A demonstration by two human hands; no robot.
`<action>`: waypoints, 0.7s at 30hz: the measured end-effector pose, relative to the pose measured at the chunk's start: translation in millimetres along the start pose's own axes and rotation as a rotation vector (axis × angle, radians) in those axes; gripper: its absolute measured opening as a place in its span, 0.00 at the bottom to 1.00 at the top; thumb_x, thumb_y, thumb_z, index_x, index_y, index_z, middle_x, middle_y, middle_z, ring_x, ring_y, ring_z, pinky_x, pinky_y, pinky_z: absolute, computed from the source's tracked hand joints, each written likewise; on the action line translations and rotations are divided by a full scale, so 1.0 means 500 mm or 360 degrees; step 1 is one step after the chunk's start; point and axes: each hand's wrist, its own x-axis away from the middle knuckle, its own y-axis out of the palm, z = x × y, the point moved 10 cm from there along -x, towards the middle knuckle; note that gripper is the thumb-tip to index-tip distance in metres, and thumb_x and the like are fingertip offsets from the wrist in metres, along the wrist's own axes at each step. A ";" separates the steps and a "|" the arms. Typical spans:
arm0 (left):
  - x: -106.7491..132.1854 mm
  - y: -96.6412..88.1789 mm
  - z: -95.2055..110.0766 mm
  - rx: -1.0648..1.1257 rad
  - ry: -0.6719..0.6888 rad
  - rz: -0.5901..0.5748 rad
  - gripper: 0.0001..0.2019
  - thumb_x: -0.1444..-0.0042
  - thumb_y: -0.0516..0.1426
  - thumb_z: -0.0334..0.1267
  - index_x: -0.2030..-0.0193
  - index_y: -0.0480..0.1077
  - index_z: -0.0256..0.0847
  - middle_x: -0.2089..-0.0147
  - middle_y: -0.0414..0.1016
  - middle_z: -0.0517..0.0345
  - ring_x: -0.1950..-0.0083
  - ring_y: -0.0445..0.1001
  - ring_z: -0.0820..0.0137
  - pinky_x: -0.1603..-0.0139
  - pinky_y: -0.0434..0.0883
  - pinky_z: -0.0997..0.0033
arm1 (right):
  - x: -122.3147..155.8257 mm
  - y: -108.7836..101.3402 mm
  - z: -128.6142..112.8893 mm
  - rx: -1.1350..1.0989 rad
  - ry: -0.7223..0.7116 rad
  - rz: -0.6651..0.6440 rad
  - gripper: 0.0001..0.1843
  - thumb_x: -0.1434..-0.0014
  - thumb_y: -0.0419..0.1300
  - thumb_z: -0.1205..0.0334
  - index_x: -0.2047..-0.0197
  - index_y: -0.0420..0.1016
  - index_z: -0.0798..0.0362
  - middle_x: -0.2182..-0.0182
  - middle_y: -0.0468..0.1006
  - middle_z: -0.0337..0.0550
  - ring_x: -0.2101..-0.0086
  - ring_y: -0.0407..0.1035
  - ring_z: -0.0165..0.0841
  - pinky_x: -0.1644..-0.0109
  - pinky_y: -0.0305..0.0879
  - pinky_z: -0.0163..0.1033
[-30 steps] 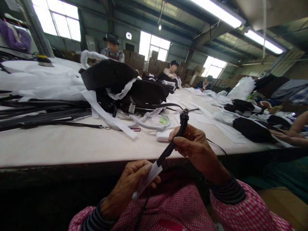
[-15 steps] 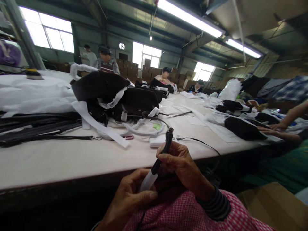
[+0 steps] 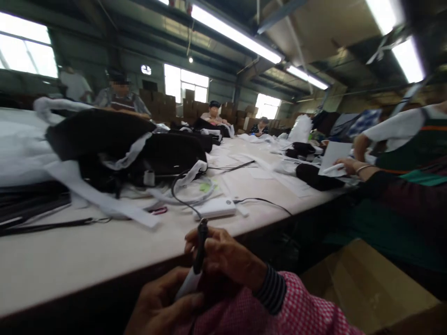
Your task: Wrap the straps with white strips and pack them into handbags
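My right hand (image 3: 223,257) is closed around a black strap (image 3: 201,246) that stands nearly upright, its buckle end on top. My left hand (image 3: 159,302), low in the view, pinches the white paper wrap (image 3: 188,284) on the strap's lower end. Both hands sit below the near edge of the long pale table (image 3: 70,260), above my pink checked sleeves.
Dark bags (image 3: 115,144) with white paper strips lie piled on the table, beside black straps (image 3: 31,200) at the left and a white box (image 3: 215,208) with a cable. Other people sit along the table's far side. A person at the right holds paper. A cardboard box (image 3: 366,284) stands below right.
My view has swung right and down. Both hands with the strap have dropped lower and left in the view; the strap now stands more upright. The person at the right has come into view.
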 end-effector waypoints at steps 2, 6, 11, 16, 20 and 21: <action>0.009 -0.006 -0.003 0.0002 0.0007 0.0039 0.18 0.55 0.72 0.48 0.60 0.82 0.39 0.70 0.76 0.58 0.70 0.69 0.70 0.70 0.66 0.74 | -0.019 -0.011 -0.002 -0.0167 0.0014 0.0015 0.27 0.47 0.72 0.43 0.52 0.80 0.54 0.63 0.78 0.43 0.75 0.61 0.23 0.77 0.52 0.26; 0.014 -0.027 -0.011 0.0125 -0.0004 0.0168 0.16 0.55 0.72 0.42 0.61 0.81 0.37 0.73 0.73 0.61 0.72 0.66 0.73 0.71 0.64 0.76 | -0.046 -0.015 -0.035 -0.0076 -0.0069 0.0039 0.15 0.46 0.73 0.53 0.62 0.81 0.55 0.66 0.77 0.41 0.72 0.63 0.24 0.74 0.58 0.27; 0.006 -0.020 0.001 0.0268 -0.0005 0.0156 0.14 0.55 0.72 0.37 0.61 0.80 0.36 0.72 0.76 0.60 0.73 0.70 0.74 0.72 0.67 0.77 | -0.029 -0.005 -0.093 0.0211 -0.0252 -0.0010 0.11 0.47 0.73 0.58 0.63 0.81 0.55 0.67 0.72 0.38 0.76 0.54 0.22 0.78 0.49 0.28; -0.014 0.007 0.022 0.0380 -0.0012 0.0071 0.16 0.57 0.72 0.36 0.60 0.80 0.35 0.73 0.77 0.59 0.74 0.71 0.74 0.71 0.70 0.76 | -0.010 -0.006 -0.100 0.0336 -0.0247 -0.0097 0.11 0.46 0.71 0.58 0.64 0.78 0.55 0.71 0.71 0.36 0.78 0.57 0.23 0.76 0.52 0.31; -0.026 0.024 0.034 0.0438 0.0003 0.0030 0.16 0.58 0.72 0.34 0.60 0.80 0.34 0.72 0.78 0.58 0.73 0.72 0.73 0.71 0.72 0.76 | 0.002 -0.015 -0.093 0.0392 -0.0251 -0.0064 0.09 0.45 0.70 0.60 0.63 0.79 0.55 0.75 0.70 0.35 0.77 0.58 0.25 0.72 0.56 0.32; -0.027 0.027 0.036 0.0446 0.0014 0.0024 0.16 0.58 0.72 0.34 0.60 0.80 0.34 0.72 0.78 0.58 0.73 0.72 0.74 0.71 0.71 0.76 | 0.006 -0.019 -0.094 0.0395 -0.0274 -0.0034 0.08 0.45 0.70 0.61 0.63 0.79 0.55 0.75 0.71 0.35 0.77 0.58 0.25 0.72 0.57 0.32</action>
